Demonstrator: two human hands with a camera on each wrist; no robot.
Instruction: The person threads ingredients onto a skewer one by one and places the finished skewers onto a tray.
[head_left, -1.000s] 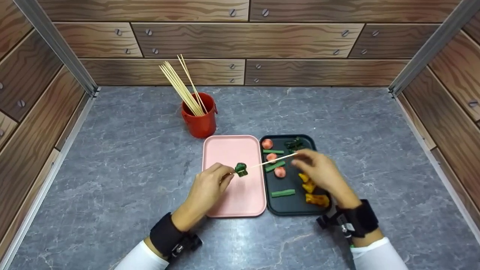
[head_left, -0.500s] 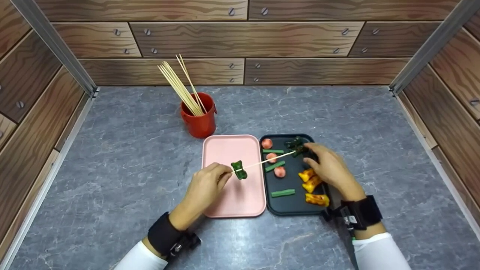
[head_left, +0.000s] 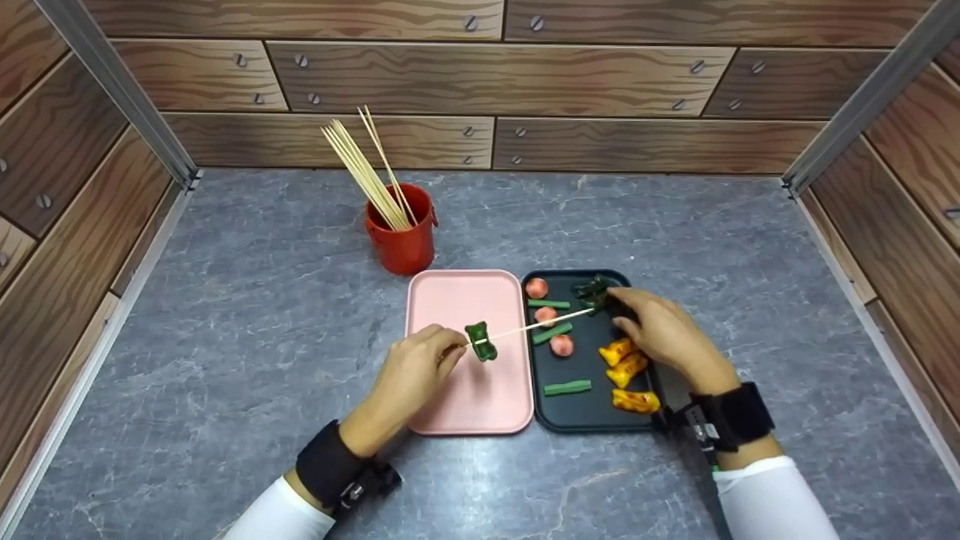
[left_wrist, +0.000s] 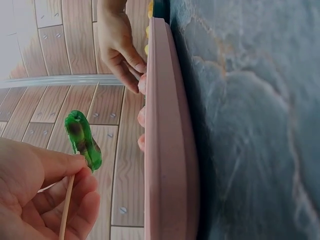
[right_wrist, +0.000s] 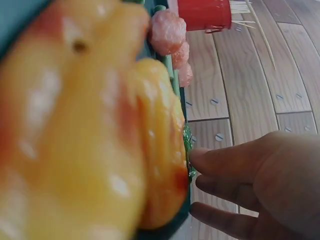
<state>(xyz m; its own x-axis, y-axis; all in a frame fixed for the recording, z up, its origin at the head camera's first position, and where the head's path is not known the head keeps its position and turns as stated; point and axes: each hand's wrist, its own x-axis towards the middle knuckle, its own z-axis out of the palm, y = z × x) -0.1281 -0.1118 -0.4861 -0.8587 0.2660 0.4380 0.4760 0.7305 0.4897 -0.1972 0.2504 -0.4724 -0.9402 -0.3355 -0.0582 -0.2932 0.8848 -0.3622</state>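
My left hand (head_left: 426, 362) pinches a thin wooden skewer (head_left: 517, 330) above the pink tray (head_left: 465, 405). A glossy green pepper piece (head_left: 480, 342) is threaded on it, close to the fingertips; the left wrist view shows the same pepper piece (left_wrist: 82, 137) beyond the thumb. The skewer's free end points right, over the dark tray (head_left: 592, 416). At that tray's far right corner, my right hand (head_left: 671, 330) reaches down with spread fingers to the dark green pepper pieces (head_left: 591, 291). In the right wrist view its thumb meets the edge of a green piece (right_wrist: 188, 142).
The dark tray also bears pink balls (head_left: 561, 345), green strips (head_left: 568, 387) and yellow pepper pieces (head_left: 635, 400). A red bucket (head_left: 403, 247) of upright skewers (head_left: 367, 176) stands behind the pink tray. Wood-patterned walls (head_left: 495, 79) enclose the back and sides.
My right hand has left the skewer's free end and moved right to the dark green pieces. The left hand stays nearly in place; the threaded pepper piece has turned.
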